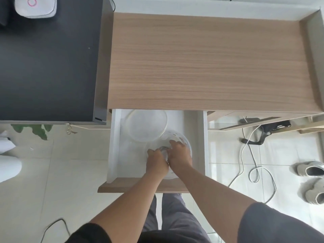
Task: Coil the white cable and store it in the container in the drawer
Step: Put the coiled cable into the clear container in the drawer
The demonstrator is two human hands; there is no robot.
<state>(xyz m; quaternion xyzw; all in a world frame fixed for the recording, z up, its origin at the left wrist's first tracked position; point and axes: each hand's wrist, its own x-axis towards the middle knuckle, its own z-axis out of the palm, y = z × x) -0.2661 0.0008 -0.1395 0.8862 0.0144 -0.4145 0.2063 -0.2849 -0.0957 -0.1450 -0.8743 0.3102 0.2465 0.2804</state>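
Note:
The white drawer is pulled out below the wooden cabinet top. In its front right part sits a round clear container with small holes in its wall. Both my hands reach down into it. My left hand and my right hand are side by side, fingers curled around a small coil of the white cable, which shows only as a pale bundle between them. Most of the coil is hidden by my hands. A clear round lid lies in the drawer behind the container.
The wooden cabinet top is straight ahead, with a black desk to its left. On the floor at right lie another white cord, a black strap and a pair of shoes. Keys hang under the desk.

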